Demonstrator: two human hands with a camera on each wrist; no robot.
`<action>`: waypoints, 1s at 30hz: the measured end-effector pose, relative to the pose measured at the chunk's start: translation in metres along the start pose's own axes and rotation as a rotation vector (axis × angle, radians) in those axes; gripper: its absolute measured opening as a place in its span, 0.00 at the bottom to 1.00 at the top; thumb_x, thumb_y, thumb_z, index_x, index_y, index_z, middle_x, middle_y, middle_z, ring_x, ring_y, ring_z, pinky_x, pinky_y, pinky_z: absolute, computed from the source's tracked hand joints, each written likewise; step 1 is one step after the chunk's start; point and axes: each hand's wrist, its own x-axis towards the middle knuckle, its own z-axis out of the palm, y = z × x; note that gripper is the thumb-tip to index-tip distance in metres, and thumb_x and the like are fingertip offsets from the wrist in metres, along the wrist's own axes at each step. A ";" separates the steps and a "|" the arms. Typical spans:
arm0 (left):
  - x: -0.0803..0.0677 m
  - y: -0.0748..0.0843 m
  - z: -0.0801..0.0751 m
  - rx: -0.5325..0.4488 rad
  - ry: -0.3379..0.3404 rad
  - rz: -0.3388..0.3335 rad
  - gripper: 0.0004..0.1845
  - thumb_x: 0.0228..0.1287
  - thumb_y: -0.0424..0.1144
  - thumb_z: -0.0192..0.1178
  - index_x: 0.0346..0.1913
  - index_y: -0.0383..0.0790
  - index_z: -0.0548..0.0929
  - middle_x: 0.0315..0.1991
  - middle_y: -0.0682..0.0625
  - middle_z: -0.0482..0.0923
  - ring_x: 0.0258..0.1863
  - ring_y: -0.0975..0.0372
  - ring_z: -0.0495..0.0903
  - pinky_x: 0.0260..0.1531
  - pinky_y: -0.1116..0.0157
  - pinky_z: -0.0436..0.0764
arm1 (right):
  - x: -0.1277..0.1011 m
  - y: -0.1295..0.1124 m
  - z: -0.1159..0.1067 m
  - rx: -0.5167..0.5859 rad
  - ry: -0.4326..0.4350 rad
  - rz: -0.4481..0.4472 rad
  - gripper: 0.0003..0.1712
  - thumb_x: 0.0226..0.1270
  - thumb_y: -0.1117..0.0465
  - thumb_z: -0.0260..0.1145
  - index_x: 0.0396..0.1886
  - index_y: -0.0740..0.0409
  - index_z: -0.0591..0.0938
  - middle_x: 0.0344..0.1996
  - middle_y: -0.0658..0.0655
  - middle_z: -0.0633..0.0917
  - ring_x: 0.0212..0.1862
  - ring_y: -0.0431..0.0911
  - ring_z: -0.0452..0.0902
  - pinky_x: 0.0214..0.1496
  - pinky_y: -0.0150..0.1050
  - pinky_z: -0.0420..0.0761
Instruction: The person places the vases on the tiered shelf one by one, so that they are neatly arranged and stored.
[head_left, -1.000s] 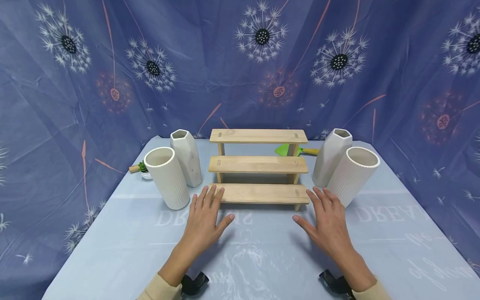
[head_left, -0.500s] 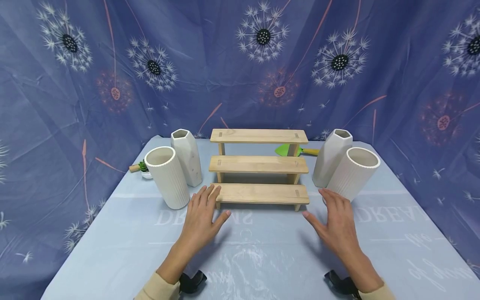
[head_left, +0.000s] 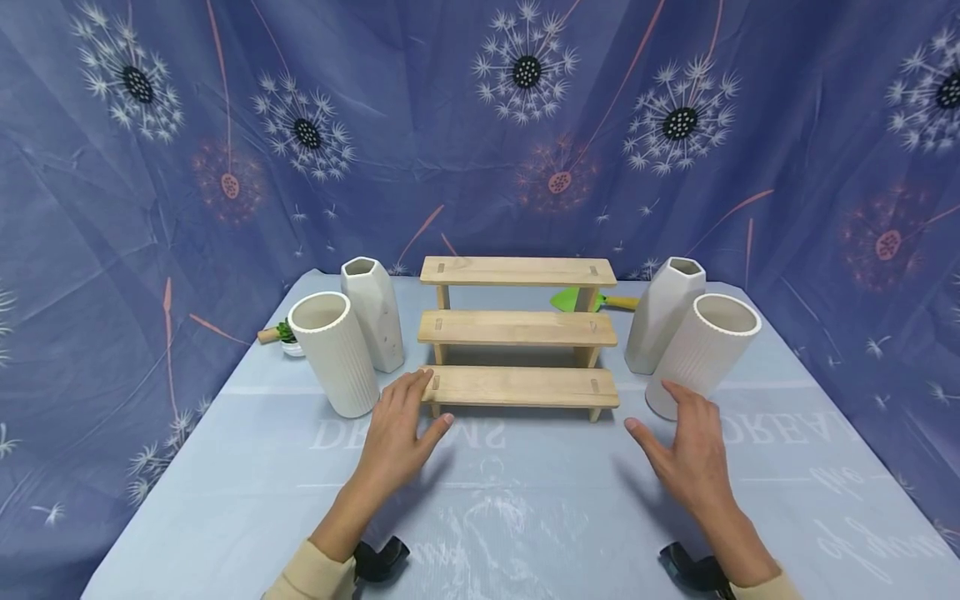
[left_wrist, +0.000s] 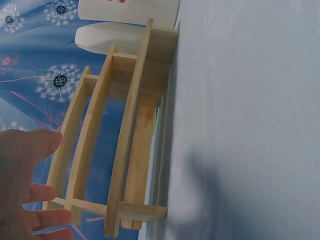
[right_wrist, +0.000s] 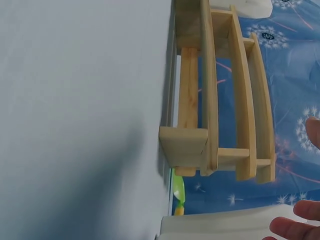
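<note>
A three-step wooden stand (head_left: 517, 333) sits mid-table, also seen sideways as the stand (left_wrist: 127, 135) in the left wrist view and the stand (right_wrist: 220, 100) in the right wrist view. My left hand (head_left: 401, 421) hovers open, fingertips at the left end of the lowest step. My right hand (head_left: 686, 446) is open with straight fingers, just in front of the right ribbed white vase (head_left: 701, 354), holding nothing. A left ribbed white vase (head_left: 333, 354) stands left of my left hand. Faceted white vases stand behind each: left faceted vase (head_left: 372, 312), right faceted vase (head_left: 663, 312).
The pale blue tablecloth (head_left: 517, 508) covers the table. A small potted plant (head_left: 287, 337) lies back left. A green trowel (head_left: 577, 300) lies behind the stand. A blue dandelion-print backdrop (head_left: 480, 125) closes off the back and sides.
My right hand has slid to the right, away from the stand's lowest step toward the right ribbed vase. My left hand drifted slightly left and back.
</note>
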 end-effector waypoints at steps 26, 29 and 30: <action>0.012 -0.021 -0.003 -0.193 -0.011 -0.072 0.34 0.58 0.46 0.65 0.65 0.38 0.68 0.63 0.40 0.69 0.62 0.46 0.66 0.59 0.45 0.67 | 0.001 0.023 -0.015 0.066 0.063 0.120 0.39 0.47 0.62 0.74 0.60 0.68 0.70 0.52 0.71 0.74 0.55 0.64 0.65 0.52 0.58 0.64; 0.014 -0.024 -0.002 -0.208 -0.021 -0.081 0.34 0.58 0.46 0.65 0.65 0.39 0.68 0.62 0.40 0.69 0.63 0.46 0.66 0.59 0.44 0.67 | 0.001 0.023 -0.018 0.053 0.052 0.157 0.39 0.49 0.61 0.73 0.61 0.66 0.69 0.53 0.70 0.74 0.56 0.63 0.65 0.52 0.58 0.64; 0.014 -0.025 -0.002 -0.214 -0.026 -0.086 0.33 0.58 0.46 0.65 0.66 0.39 0.68 0.63 0.40 0.69 0.63 0.46 0.65 0.60 0.43 0.67 | 0.001 0.024 -0.019 0.048 0.047 0.169 0.39 0.50 0.61 0.73 0.62 0.66 0.69 0.54 0.70 0.73 0.56 0.63 0.65 0.52 0.58 0.64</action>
